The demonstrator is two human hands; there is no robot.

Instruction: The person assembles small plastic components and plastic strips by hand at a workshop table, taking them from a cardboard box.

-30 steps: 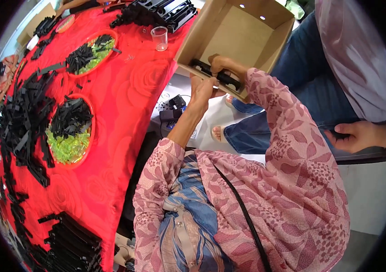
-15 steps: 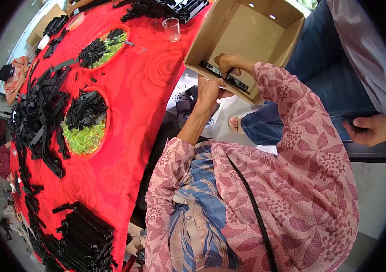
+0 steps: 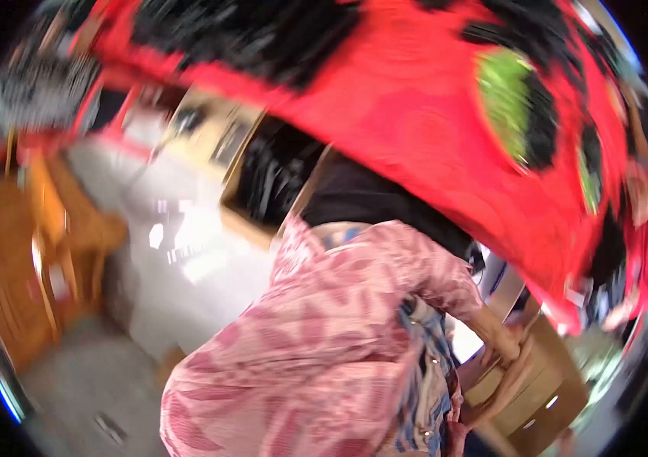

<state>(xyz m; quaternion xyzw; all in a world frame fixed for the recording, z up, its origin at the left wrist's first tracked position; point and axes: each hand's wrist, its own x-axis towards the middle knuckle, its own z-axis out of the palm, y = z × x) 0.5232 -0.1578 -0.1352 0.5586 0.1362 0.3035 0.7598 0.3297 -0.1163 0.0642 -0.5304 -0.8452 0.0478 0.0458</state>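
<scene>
The picture is smeared by motion. At the lower right, my left hand [image 3: 502,341] and my right hand [image 3: 520,367] are close together beside an open cardboard box [image 3: 568,373]. Their fingers are too blurred to make out, and so is anything they may hold. Patterned pink sleeves cover both my arms. Two bright spots show on the box's brown inside.
A table with a red cloth [image 3: 415,114] runs across the top, bearing heaps of black strips [image 3: 255,38] and green pieces [image 3: 500,91] in a bowl. Below its edge stands a cardboard box [image 3: 241,222] of black parts. Wooden furniture [image 3: 15,259] is at far left.
The view has swung sharply left, so my hands and the cardboard box now appear at the lower right. The box of black parts and wooden furniture have come into view.
</scene>
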